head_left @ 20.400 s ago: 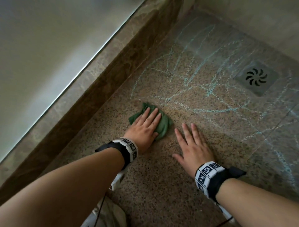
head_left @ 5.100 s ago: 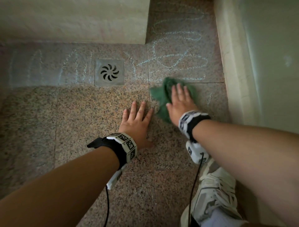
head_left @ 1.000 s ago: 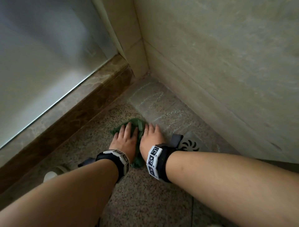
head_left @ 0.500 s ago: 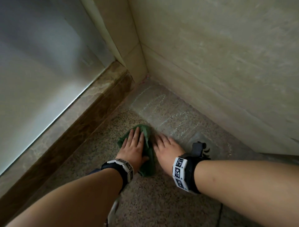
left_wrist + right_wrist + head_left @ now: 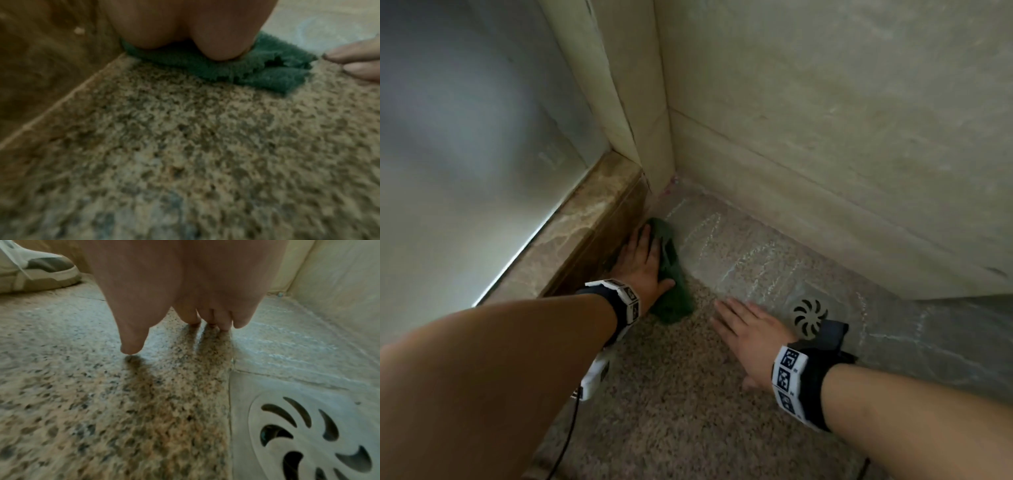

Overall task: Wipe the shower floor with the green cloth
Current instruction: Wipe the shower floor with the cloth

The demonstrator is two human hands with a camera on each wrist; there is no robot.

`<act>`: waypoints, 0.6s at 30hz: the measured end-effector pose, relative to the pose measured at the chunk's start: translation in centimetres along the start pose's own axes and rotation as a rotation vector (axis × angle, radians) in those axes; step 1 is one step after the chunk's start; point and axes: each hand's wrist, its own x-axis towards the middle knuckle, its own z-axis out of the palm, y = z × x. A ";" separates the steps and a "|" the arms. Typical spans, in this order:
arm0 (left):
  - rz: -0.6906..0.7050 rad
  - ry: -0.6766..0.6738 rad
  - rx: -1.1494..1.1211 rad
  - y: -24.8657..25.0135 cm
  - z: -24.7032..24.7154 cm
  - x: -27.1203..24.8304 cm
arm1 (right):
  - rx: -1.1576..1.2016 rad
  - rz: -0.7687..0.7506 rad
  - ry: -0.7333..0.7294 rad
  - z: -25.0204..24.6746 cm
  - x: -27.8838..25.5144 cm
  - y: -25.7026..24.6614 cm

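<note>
Landmark: the round drain cover [image 5: 810,318] is sitting in the shower floor [image 5: 671,394].
Right hand [image 5: 751,334]: lying flat on the speckled floor just left of the drain, its grip spread, fingers [image 5: 191,318] straight and holding nothing.
Shoe [image 5: 35,270]: a pale shoe is standing on the floor, seen only in the right wrist view.
Left hand [image 5: 643,263]: pressing down on the cloth farther left of the drain, grip flat with fingers stretched forward.
Green cloth [image 5: 671,274]: lying bunched on the floor under the left palm, well left of the drain, right beside the brown stone curb [image 5: 585,233].
Chalky streaks [image 5: 739,253]: showing pale on the floor beyond the drain, toward the corner.
Walls [image 5: 825,120]: beige tile is rising behind the drain.
</note>
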 end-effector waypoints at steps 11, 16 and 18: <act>0.117 0.099 0.067 -0.8 1.0 1.7 | 0.080 0.006 0.048 0.6 -0.2 0.2; 0.141 0.148 0.087 0.0 -0.3 3.5 | 0.109 -0.016 0.069 0.8 -0.2 0.6; 0.127 0.120 0.104 0.3 -0.3 2.9 | 0.137 -0.031 0.073 1.0 -0.1 1.0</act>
